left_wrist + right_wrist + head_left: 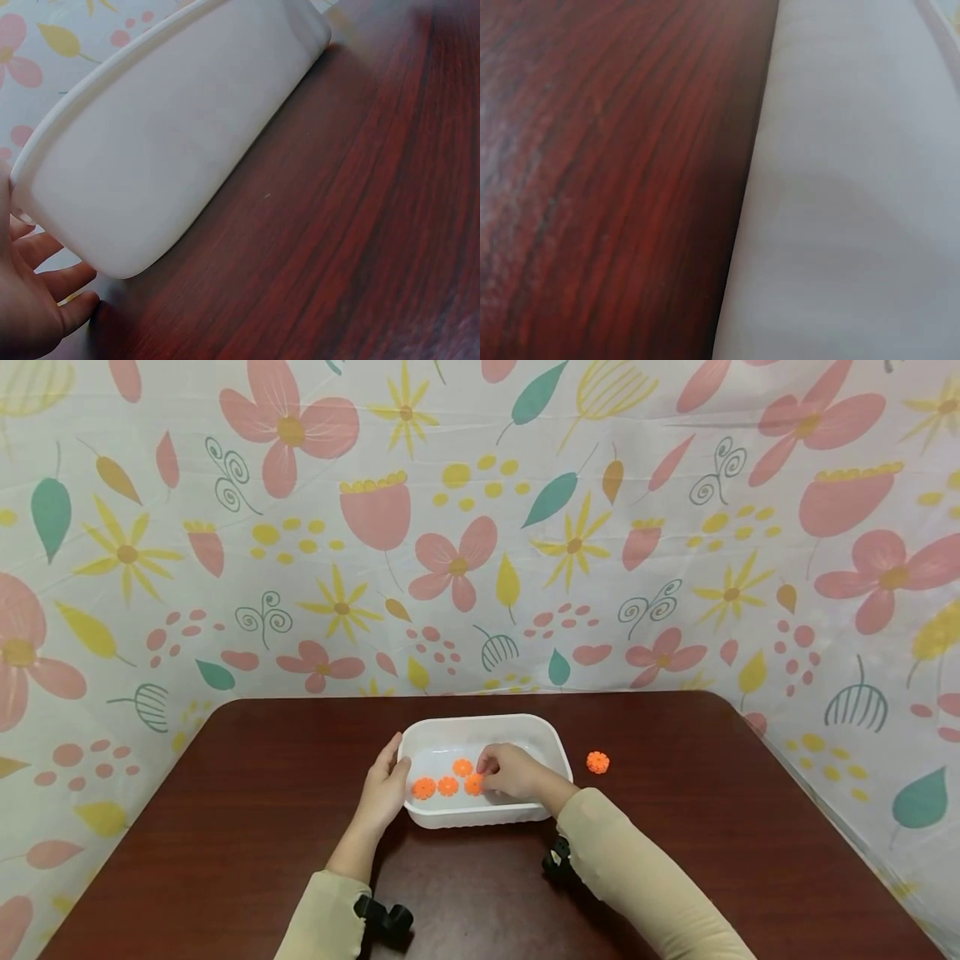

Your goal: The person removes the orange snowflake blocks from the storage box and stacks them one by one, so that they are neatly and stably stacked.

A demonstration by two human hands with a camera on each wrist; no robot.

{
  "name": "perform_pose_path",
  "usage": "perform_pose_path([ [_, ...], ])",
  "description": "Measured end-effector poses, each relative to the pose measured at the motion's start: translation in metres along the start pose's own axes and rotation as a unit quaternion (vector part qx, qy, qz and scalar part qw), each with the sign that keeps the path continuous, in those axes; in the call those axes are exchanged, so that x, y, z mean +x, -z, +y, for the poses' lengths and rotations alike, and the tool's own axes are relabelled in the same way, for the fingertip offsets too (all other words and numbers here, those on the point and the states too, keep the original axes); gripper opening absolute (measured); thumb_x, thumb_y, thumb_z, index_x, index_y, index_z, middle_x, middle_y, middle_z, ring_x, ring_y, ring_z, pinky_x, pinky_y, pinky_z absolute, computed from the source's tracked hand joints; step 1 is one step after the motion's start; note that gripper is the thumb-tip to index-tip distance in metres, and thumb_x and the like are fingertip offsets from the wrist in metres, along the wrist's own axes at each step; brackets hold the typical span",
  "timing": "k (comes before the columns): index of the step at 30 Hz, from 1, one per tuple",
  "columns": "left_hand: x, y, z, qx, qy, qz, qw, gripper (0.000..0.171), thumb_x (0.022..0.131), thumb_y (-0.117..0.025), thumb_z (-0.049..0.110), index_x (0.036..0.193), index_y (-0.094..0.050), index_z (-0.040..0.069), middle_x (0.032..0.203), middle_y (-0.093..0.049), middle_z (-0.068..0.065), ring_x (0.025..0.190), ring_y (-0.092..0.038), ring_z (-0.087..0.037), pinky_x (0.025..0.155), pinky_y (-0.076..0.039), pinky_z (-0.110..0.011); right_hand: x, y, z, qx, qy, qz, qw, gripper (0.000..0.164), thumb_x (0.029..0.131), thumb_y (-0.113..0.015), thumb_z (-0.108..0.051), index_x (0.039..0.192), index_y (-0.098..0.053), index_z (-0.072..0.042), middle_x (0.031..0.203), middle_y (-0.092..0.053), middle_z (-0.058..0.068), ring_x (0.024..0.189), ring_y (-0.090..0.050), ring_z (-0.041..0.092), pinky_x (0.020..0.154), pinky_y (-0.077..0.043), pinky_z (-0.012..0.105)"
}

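Note:
A white plastic tub (480, 817) sits on the table with several orange flower-shaped pieces (447, 787) on its floor. At the tub's left end my left hand (382, 789) grips the wall, thumb by the rim; in the left wrist view its fingers (64, 281) spread along the outside of that end. My right hand (513, 774) reaches over the near right rim into the tub. Its curled fingertips pinch an orange flower-shaped piece (472, 785), which they partly cover. The right wrist view shows only the tub's outer wall (840, 195) and table, not the hand.
To the right of the tub, a small stack of orange flower-shaped pieces (597, 762) stands on the dark red-brown wooden table (285, 777). Behind the table's far edge hangs a flower-patterned cloth (480, 568). Black devices (385, 920) are strapped at both wrists.

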State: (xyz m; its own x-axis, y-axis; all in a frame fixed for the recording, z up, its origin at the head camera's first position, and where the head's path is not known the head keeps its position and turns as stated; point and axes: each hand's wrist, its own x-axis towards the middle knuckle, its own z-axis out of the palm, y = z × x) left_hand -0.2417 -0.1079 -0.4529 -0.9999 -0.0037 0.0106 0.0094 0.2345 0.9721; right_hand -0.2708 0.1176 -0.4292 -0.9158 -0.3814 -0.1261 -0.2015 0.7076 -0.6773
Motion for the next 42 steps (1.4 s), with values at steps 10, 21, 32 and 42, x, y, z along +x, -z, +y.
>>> perform_pose_path([
  [10, 0.000, 0.000, 0.000, -0.004, 0.001, 0.001, 1.0000, 0.052, 0.101, -0.040, 0.021, 0.150, -0.026, 0.013, 0.154, -0.028, -0.015, 0.141, -0.029, -0.031, 0.113, -0.026, -0.049, 0.001, 0.002, 0.000, 0.032, -0.016, 0.000, 0.999, 0.008, 0.082, -0.068, -0.006, 0.088, -0.064, -0.008, 0.079, -0.060, 0.002, 0.066, -0.053, 0.012, 0.059, -0.045, 0.022],
  [21, 0.000, 0.001, 0.000, -0.007, 0.000, 0.000, 1.0000, 0.052, 0.101, -0.040, 0.020, 0.150, -0.026, 0.011, 0.154, -0.027, -0.015, 0.141, -0.028, -0.031, 0.114, -0.025, -0.048, -0.002, 0.003, 0.000, 0.066, 0.000, 0.019, 0.998, 0.012, 0.080, -0.065, -0.005, 0.092, -0.066, -0.004, 0.077, -0.060, 0.004, 0.066, -0.052, 0.013, 0.057, -0.045, 0.023],
  [32, -0.002, 0.000, -0.001, -0.010, -0.004, 0.002, 0.9999, 0.052, 0.100, -0.040, 0.019, 0.150, -0.027, 0.011, 0.154, -0.028, -0.015, 0.141, -0.028, -0.031, 0.114, -0.024, -0.049, -0.003, 0.007, -0.001, 0.099, -0.015, 0.033, 0.994, 0.008, 0.086, -0.064, -0.006, 0.093, -0.067, -0.003, 0.081, -0.063, 0.006, 0.066, -0.060, 0.015, 0.057, -0.053, 0.027],
  [42, -0.002, 0.000, 0.002, -0.010, -0.006, 0.002, 0.9999, 0.052, 0.101, -0.040, 0.021, 0.150, -0.027, 0.012, 0.154, -0.027, -0.015, 0.141, -0.027, -0.032, 0.114, -0.024, -0.049, -0.009, 0.019, -0.004, 0.113, 0.009, 0.033, 0.993, 0.010, 0.087, -0.064, -0.008, 0.094, -0.066, -0.001, 0.081, -0.065, 0.009, 0.070, -0.065, 0.016, 0.062, -0.054, 0.031],
])
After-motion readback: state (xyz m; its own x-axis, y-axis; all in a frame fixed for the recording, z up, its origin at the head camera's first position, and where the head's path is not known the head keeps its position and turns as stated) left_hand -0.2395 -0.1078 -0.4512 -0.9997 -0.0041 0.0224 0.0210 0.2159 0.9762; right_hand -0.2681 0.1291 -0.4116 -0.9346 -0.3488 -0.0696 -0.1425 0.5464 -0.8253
